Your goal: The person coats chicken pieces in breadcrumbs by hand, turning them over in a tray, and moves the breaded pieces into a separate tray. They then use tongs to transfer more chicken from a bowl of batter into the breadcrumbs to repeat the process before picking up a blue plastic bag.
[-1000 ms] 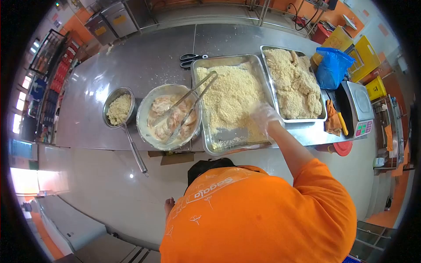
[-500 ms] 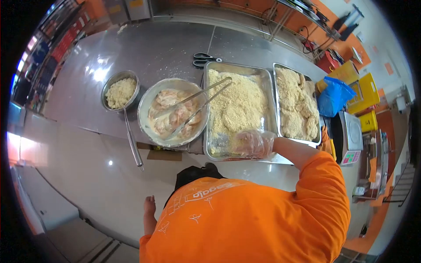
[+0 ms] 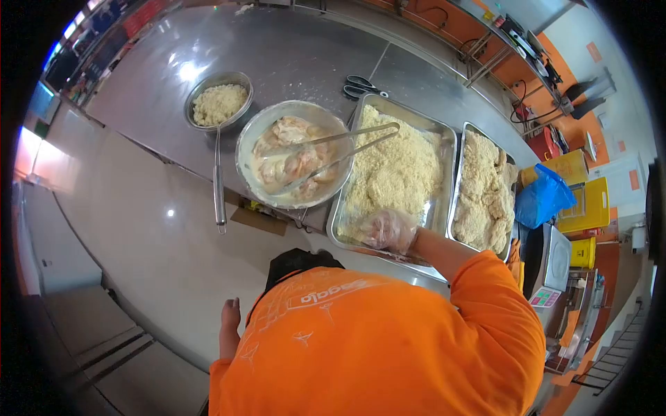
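Observation:
My right hand, in a clear plastic glove, is down in the near part of a metal tray of pale yellow breadcrumbs. Its fingers are curled into the crumbs and partly hidden. My left hand hangs low beside my body, away from the table, bare and holding nothing that I can see; its fingers look stretched out. Left of the tray stands a round bowl of raw meat pieces in milky liquid. Metal tongs rest across the bowl, their bent end over the crumb tray.
A second tray of crumb-coated pieces is to the right. A long-handled strainer of crumbs lies left, its handle past the table edge. Scissors lie behind the tray. A blue bag and a scale are far right.
The whole view has tilted and shifted. In the crumb tray, my right hand looks more rounded, with its fingers drawn in. The tongs, bowl and trays keep their places relative to one another.

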`<state>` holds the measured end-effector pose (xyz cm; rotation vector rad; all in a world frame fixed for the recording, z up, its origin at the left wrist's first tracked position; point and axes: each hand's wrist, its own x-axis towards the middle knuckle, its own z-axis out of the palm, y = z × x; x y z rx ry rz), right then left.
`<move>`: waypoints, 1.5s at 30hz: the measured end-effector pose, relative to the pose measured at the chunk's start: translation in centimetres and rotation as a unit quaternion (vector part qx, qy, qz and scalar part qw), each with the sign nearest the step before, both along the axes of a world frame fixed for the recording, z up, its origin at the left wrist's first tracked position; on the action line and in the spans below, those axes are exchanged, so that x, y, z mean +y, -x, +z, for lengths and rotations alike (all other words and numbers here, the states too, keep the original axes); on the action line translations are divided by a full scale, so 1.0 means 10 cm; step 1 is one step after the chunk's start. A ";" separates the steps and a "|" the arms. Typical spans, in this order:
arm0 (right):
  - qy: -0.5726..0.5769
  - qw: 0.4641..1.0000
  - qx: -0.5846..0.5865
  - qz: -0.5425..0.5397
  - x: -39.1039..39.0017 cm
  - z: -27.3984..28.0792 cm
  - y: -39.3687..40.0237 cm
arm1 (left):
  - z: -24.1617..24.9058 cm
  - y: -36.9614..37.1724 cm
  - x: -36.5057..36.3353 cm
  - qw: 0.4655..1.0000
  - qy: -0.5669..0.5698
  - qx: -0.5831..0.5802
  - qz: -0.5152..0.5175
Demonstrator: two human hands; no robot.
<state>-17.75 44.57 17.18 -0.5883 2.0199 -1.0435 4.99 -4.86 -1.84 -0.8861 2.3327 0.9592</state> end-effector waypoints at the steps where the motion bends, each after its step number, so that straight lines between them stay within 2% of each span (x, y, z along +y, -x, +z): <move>1: 0.067 0.993 -0.061 -0.076 0.02 -0.01 -0.03 | -0.08 0.00 0.00 1.000 0.008 -0.005 -0.007; 2: 0.138 0.972 -0.117 -0.149 0.04 -0.03 -0.05 | -0.18 -0.03 0.04 1.000 0.013 -0.009 -0.012; 4: 0.176 0.947 -0.144 -0.228 0.03 -0.01 -0.09 | -0.04 0.06 0.16 1.000 0.011 -0.018 -0.012; 6: 0.131 0.948 -0.090 -0.276 0.02 0.05 -0.08 | 0.00 0.15 0.24 1.000 -0.003 -0.010 0.013; 8: 0.033 0.952 0.025 -0.303 0.02 0.19 0.03 | -0.05 0.17 0.30 0.999 -0.024 0.011 0.045; 10: -0.077 0.945 0.136 -0.286 0.07 0.45 0.23 | 0.02 0.17 0.34 0.998 -0.034 0.026 0.051; 12: -0.160 0.934 0.197 -0.253 0.10 0.69 0.44 | 0.13 0.15 0.40 0.999 -0.025 0.010 0.042; 14: -0.174 0.932 0.226 -0.224 0.12 0.69 0.63 | 0.13 0.07 0.42 0.999 -0.018 0.000 0.041; 17: -0.117 0.926 0.304 -0.191 0.31 0.30 0.93 | 0.13 0.04 0.39 0.998 -0.014 -0.006 0.063; 20: -0.003 0.919 0.219 -0.328 0.23 0.21 0.91 | 0.25 -0.01 0.42 0.996 -0.020 -0.020 0.087; 23: 0.057 0.944 0.030 -0.323 0.43 -0.01 1.13 | 0.17 -0.11 0.42 0.995 -0.015 -0.015 0.093; 27: 0.114 0.973 0.048 -0.194 0.63 0.00 1.07 | 0.19 -0.16 0.46 0.996 -0.007 -0.015 0.092; 29: 0.078 0.982 0.069 -0.157 0.59 0.39 1.03 | 0.22 -0.18 0.46 0.995 -0.007 -0.023 0.094; 30: -0.111 0.973 0.187 -0.076 0.41 0.59 1.00 | 0.27 -0.18 0.47 0.995 -0.004 -0.028 0.092; 31: -0.294 0.909 0.295 0.007 0.14 0.77 0.97 | 0.30 -0.17 0.47 0.995 -0.002 -0.034 0.089; 32: -0.461 0.795 0.384 0.090 0.00 0.85 0.95 | 0.25 -0.18 0.45 0.996 -0.002 -0.028 0.086; 35: -0.424 0.707 0.567 -0.005 0.18 0.16 1.06 | 0.18 -0.21 0.44 0.997 0.004 -0.014 0.072; 38: -0.537 0.693 0.481 -0.016 -0.39 0.58 0.94 | 0.42 -0.07 0.52 0.998 0.015 -0.004 0.059; 41: -0.530 0.736 0.421 -0.025 -0.44 0.54 1.06 | 0.46 -0.05 0.56 0.998 0.010 -0.008 0.064; 43: -0.496 0.748 0.435 -0.067 -0.34 0.32 1.11 | 0.57 0.01 0.57 0.998 0.016 -0.032 0.051; 45: -0.477 0.760 0.429 -0.109 -0.31 0.26 1.09 | 0.37 -0.09 0.54 0.998 0.021 -0.031 0.047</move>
